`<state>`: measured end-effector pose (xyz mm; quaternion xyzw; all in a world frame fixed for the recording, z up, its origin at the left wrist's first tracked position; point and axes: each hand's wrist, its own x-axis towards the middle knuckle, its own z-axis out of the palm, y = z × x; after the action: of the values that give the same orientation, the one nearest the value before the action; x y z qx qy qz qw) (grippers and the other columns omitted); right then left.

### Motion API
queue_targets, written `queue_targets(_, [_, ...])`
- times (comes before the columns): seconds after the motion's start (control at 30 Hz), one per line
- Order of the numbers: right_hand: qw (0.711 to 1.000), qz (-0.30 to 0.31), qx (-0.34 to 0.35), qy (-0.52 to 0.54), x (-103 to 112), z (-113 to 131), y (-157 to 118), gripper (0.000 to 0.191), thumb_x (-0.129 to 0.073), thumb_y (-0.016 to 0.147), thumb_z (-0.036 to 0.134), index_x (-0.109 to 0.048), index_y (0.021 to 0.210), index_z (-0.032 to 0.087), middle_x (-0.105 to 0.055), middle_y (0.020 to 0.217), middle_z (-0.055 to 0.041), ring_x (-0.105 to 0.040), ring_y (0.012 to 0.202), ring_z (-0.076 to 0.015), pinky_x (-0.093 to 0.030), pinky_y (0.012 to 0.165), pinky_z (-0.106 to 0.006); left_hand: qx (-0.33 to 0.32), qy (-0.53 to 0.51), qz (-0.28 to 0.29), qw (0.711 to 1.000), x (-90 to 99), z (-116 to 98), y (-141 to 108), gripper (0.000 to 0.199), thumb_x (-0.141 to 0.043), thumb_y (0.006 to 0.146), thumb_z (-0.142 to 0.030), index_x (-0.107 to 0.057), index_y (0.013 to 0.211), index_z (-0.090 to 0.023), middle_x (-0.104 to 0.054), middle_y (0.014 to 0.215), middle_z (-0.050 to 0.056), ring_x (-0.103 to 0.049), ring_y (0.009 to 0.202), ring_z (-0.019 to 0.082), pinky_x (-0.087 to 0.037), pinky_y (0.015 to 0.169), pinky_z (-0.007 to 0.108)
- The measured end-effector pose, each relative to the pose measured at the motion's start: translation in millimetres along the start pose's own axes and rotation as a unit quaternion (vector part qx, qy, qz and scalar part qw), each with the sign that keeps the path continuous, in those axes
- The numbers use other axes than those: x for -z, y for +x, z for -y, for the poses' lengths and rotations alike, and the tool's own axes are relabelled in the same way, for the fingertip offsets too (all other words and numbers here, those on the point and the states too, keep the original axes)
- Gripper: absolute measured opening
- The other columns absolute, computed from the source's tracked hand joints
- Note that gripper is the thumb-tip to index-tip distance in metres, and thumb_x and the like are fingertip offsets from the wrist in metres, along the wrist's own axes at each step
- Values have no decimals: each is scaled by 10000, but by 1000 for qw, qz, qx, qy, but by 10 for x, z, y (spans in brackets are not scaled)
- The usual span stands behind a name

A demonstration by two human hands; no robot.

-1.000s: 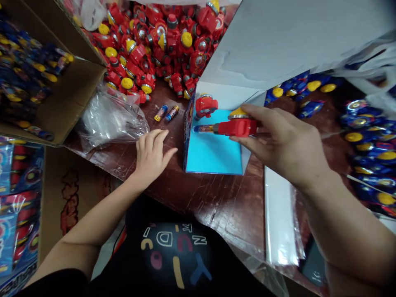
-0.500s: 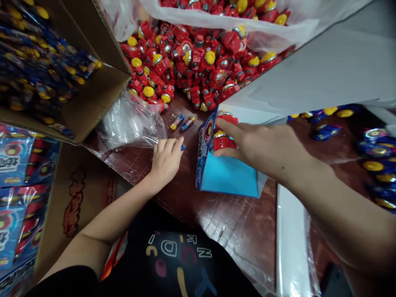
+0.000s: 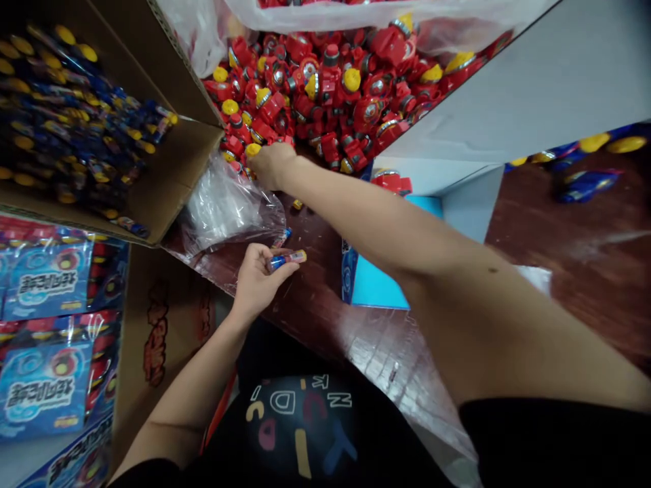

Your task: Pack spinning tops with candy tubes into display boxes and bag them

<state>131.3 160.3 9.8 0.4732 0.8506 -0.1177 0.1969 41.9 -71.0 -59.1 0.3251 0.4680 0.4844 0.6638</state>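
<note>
The likeliest trouble is a knock: the right arm (image 3: 350, 210) crosses over the tray (image 3: 379, 285), and a lowered elbow could shove it or tip the red toy (image 3: 391, 181) at its back. Left of the tray, the left hand (image 3: 257, 281) pinches a tube (image 3: 287, 261) between thumb and fingers; a slack pinch could let it roll off across the counter (image 3: 318, 298). Behind and left of the tray, the right hand (image 3: 274, 165) reaches to the edge of the red pile (image 3: 329, 87), its fingertips hidden, so I cannot tell whether they grip anything; a hasty pull could send toys sliding towards the tray. As for containers, the carton (image 3: 178, 169) far left of the tray holds many blue and yellow tubes, the white liner (image 3: 356, 19) behind the tray has red toys about it, and the tray shows only that one toy, the arm hiding part of its floor
</note>
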Motion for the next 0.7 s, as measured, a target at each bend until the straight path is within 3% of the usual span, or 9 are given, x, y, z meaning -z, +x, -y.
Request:
queue_targets(0.1, [992, -101, -22, 76, 152, -182, -764, 581, -734, 889, 300, -582, 1432, 160, -720, 1306, -171, -708, 1175, -367, -584, 993, -494, 85, -93, -16, 992, 102, -77, -84, 682, -1027, 715, -375, -400, 931, -215, -790, 992, 27, -792, 787, 153, -650, 723, 237])
queue_targets(0.17, [965, -152, 39, 209, 147, -261, -1378, 589, -754, 888, 361, -539, 1417, 219, -712, 1289, -122, -710, 1061, -279, -608, 914, -425, 118, -163, -1, 980, 113, -143, -156, 673, -1054, 678, -319, -431, 903, -195, -779, 1036, 13, -802, 864, 146, -670, 815, 240])
queue_targets(0.23, [920, -194, 79, 332, 7, -269, -1942, 611, -741, 904, 415, -490, 1435, 244, -687, 1316, -111, -696, 1041, -242, -620, 875, -399, 118, -197, 44, 972, 66, -194, -229, 552, -1042, 708, -271, -560, 963, -181, -757, 1041, 2, -793, 898, 133, -664, 855, 231])
queue_targets(0.33, [865, -230, 107, 434, -313, -193, -2539, 743, -741, 918, 424, -382, 1546, 254, -641, 1390, -129, -697, 1130, -244, -635, 932, -412, 78, -155, 153, 973, -66, -220, -320, 465, -929, 888, -345, -721, 1284, -214, -725, 1001, 26, -736, 838, 108, -636, 811, 223])
queue_targets(0.43, [865, -248, 104, 424, -507, -145, -2836, 685, -726, 937, 427, -416, 1529, 276, -662, 1343, -92, -704, 1176, -255, -636, 1000, -453, 31, -63, 237, 969, -172, -211, -378, 421, -766, 1036, -416, -726, 1420, -249, -695, 918, 35, -653, 801, 99, -576, 765, 218])
queue_targets(0.57, [884, -271, 91, 370, -565, -184, -3002, 516, -715, 926, 351, -498, 1391, 294, -694, 1281, -88, -712, 1136, -268, -633, 991, -476, 14, 0, 305, 952, -256, -252, -442, 396, -684, 1083, -443, -719, 1432, -261, -634, 801, 4, -569, 698, 97, -488, 661, 227])
queue_targets(0.63, [881, -297, 99, 355, -622, -162, -3052, 500, -726, 911, 343, -498, 1354, 295, -694, 1273, -87, -707, 1138, -279, -626, 997, -498, -50, 65, 292, 953, -314, -284, -479, 365, -659, 1098, -389, -714, 1432, -254, -661, 856, 18, -593, 729, 111, -502, 682, 246])
queue_targets(0.7, [866, -325, 72, 374, -713, -86, -3096, 510, -734, 917, 369, -487, 1355, 281, -689, 1259, -83, -710, 1111, -268, -632, 979, -483, -190, 169, 235, 938, -380, -297, -507, 357, -660, 1090, -289, -701, 1440, -233, -709, 1047, 67, -658, 903, 150, -559, 827, 292])
